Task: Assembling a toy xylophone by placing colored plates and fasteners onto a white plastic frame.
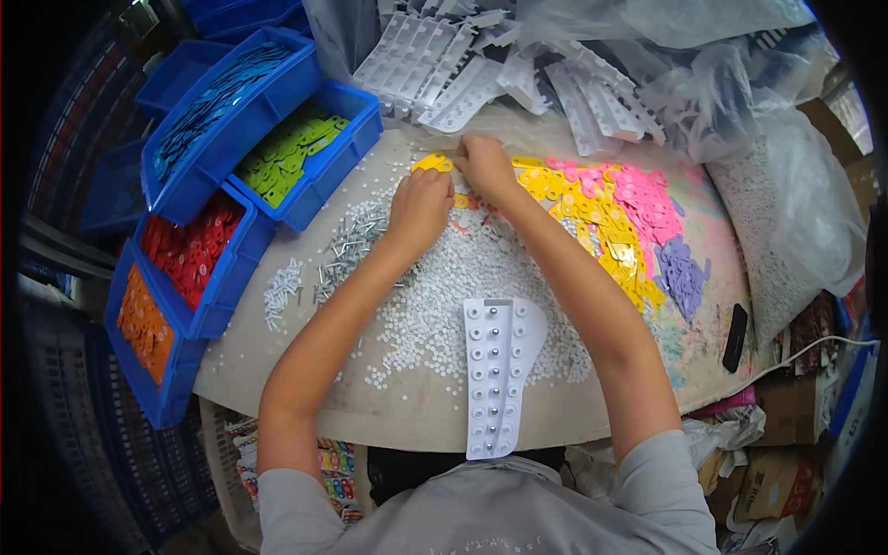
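Left hand [419, 208] and right hand [483, 165] fingers pinched a yellow tag [432, 164] on the bench [407, 407]. Left of fingers: blue bins [305, 199] of green tags [289, 153], red tags [191, 245], orange tags [141, 321].

Both bare forearms come up from the lower edge and converge toward the far middle, elbows spread wide and bent, short grey sleeves covering the upper arms. The left hand [418, 209] lies knuckles up, its fingers curled downward and pinched together at the tips. The right hand [483, 163] reaches a little farther, also back up, fingers bent and closed at the tips. The two hands sit just beside each other, nearly touching, with wrists held fairly straight.
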{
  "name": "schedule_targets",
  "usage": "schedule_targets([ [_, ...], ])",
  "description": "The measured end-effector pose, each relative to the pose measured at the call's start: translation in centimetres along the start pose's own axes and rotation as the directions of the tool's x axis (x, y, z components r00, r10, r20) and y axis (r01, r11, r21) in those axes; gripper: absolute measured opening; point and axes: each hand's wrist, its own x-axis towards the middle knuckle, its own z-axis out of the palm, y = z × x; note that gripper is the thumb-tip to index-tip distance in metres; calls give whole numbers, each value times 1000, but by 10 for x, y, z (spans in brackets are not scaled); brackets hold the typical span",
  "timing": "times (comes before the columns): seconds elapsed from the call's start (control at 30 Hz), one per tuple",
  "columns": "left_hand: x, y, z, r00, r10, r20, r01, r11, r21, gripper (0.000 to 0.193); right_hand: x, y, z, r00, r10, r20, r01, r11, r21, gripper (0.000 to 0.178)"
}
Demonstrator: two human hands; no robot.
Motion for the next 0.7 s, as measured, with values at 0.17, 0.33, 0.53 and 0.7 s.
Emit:
schedule_targets([
  [0.17,-28,40,-39,974,-216,75,227,944,-238,15,-22,-4,-18,999,-15,52,11,998,68,16],
  [0.33,-94,77,-84,967,-222,126,255,830,-496,16,-100,-42,-108,996,-53,75,29,958,285,15],
  [0.53,-162,119,-102,957,-116,264,265,721,-640,9,-250,-82,-159,992,13,129,-52,951,305,7],
  [0.7,-190,140,-100,936,-27,350,255,740,-623,10,-329,-104,-145,957,165,238,-247,893,375,7],
])
